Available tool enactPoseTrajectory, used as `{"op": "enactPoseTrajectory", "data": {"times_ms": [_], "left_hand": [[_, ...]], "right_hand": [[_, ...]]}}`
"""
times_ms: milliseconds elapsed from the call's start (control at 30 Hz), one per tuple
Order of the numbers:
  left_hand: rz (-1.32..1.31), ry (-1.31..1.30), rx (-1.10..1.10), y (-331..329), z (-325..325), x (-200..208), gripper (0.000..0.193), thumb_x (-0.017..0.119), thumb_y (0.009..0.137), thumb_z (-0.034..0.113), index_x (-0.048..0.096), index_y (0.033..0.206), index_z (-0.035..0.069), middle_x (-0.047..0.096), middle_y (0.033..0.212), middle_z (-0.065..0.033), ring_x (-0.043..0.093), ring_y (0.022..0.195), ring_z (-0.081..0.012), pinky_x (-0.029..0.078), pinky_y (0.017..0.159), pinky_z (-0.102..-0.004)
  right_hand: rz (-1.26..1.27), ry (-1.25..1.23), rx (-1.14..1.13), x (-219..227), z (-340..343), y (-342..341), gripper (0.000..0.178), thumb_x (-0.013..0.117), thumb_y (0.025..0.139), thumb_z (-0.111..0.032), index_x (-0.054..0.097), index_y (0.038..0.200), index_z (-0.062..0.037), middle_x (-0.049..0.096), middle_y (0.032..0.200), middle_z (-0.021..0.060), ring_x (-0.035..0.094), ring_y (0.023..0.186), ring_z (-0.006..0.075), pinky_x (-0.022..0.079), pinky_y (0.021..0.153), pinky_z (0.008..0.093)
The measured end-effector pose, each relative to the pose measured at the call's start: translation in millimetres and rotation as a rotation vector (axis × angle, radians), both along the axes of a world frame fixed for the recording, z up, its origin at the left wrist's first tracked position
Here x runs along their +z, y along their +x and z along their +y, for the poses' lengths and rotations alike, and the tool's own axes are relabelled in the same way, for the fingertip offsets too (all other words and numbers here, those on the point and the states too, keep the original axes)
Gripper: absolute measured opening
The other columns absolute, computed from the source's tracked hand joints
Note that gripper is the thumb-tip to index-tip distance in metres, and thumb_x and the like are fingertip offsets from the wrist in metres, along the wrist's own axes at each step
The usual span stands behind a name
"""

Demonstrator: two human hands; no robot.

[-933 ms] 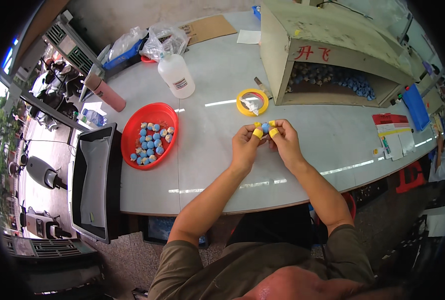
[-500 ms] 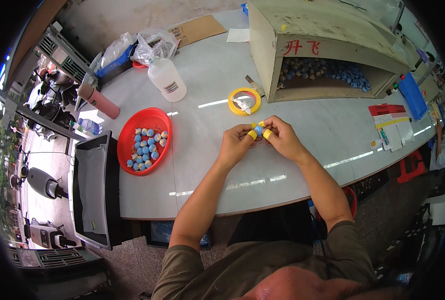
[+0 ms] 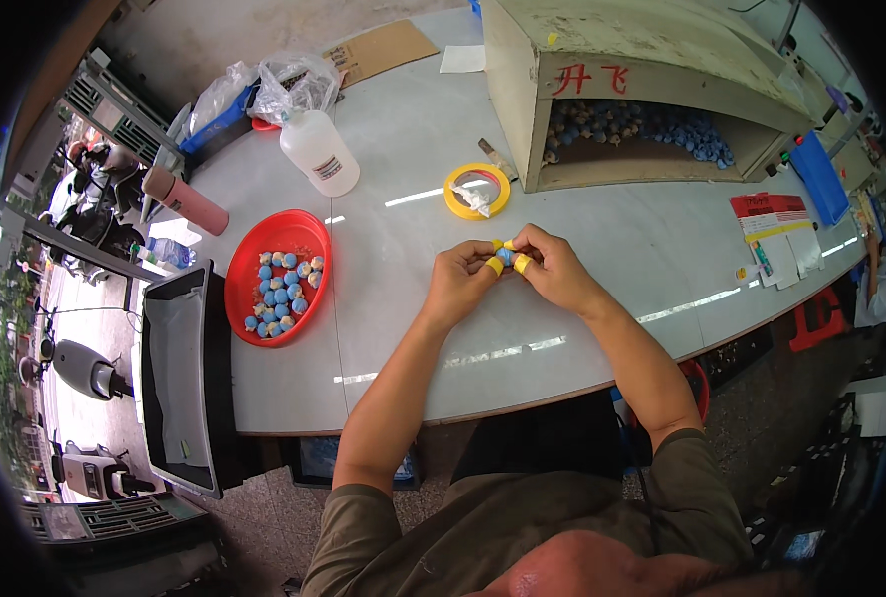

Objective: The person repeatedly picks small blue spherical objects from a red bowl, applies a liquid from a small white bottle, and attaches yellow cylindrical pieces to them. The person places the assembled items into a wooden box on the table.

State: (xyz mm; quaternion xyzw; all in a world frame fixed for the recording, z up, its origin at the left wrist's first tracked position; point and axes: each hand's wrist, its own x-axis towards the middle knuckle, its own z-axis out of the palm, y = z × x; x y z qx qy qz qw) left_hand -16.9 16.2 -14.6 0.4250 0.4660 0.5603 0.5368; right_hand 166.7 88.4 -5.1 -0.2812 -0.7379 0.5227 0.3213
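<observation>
Over the grey table (image 3: 413, 368), my left hand (image 3: 458, 284) and my right hand (image 3: 562, 277) meet, fingertips pinched from both sides on one small round blue piece (image 3: 505, 257). Yellow tape wraps several fingertips and thumbs on both hands. Most of the blue piece is covered by my fingers. To the left sits a red round tray (image 3: 276, 225) with several blue balls (image 3: 282, 296), some showing pale, ragged sides. Just beyond my hands lies a yellow tape roll (image 3: 504, 195), with a crumpled white scrap (image 3: 475, 201) in its ring.
A beige open-fronted cabinet (image 3: 511, 90) at the back right holds many blue pieces (image 3: 697, 141). A white plastic bottle (image 3: 316, 149) and a pink flask (image 3: 189, 201) stand back left. A black bin (image 3: 221, 388) adjoins the table's left edge. Red-topped papers (image 3: 762, 224) lie right.
The whole view has shifted slightly, so the table things sit a little further left and up. Both hands still pinch the blue piece, with small finger movements.
</observation>
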Motion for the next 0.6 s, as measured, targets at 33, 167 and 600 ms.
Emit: {"op": "enactPoseTrajectory", "data": {"times_ms": [33, 167, 600], "left_hand": [[0.004, 0.003, 0.000, -0.3, 0.3, -1.4, 0.024, 0.057, 0.097, -0.006, 0.059, 0.118, -0.016, 0.069, 0.114, -0.0205, 0.073, 0.102, -0.0257, 0.061, 0.097, -0.0351], [0.053, 0.044, 0.033, 0.4, -0.7, -5.8, 0.022, 0.060, 0.096, -0.004, 0.061, 0.116, -0.014, 0.073, 0.106, -0.0177, 0.074, 0.099, -0.0202, 0.059, 0.087, -0.0280], [0.026, -0.164, 0.031, 4.2, -2.2, 16.7, 0.027, 0.055, 0.102, 0.010, 0.060, 0.121, -0.009, 0.073, 0.099, -0.0147, 0.074, 0.084, -0.0201, 0.061, 0.074, -0.0291]], "right_hand": [[-0.001, 0.017, 0.002, 0.5, -0.7, 0.1, 0.008, 0.060, 0.096, 0.003, 0.057, 0.103, 0.0016, 0.066, 0.088, 0.0075, 0.058, 0.075, 0.0106, 0.050, 0.068, 0.0279], [0.001, 0.042, -0.004, 4.5, -4.2, -1.1, 0.009, 0.059, 0.095, 0.004, 0.057, 0.103, 0.0015, 0.067, 0.089, 0.0093, 0.059, 0.078, 0.0129, 0.051, 0.072, 0.0297], [0.023, -0.229, 0.004, 4.6, -1.1, -0.8, 0.009, 0.060, 0.100, -0.006, 0.062, 0.106, -0.0006, 0.062, 0.086, 0.0007, 0.053, 0.067, 0.0048, 0.045, 0.060, 0.0232]]}}
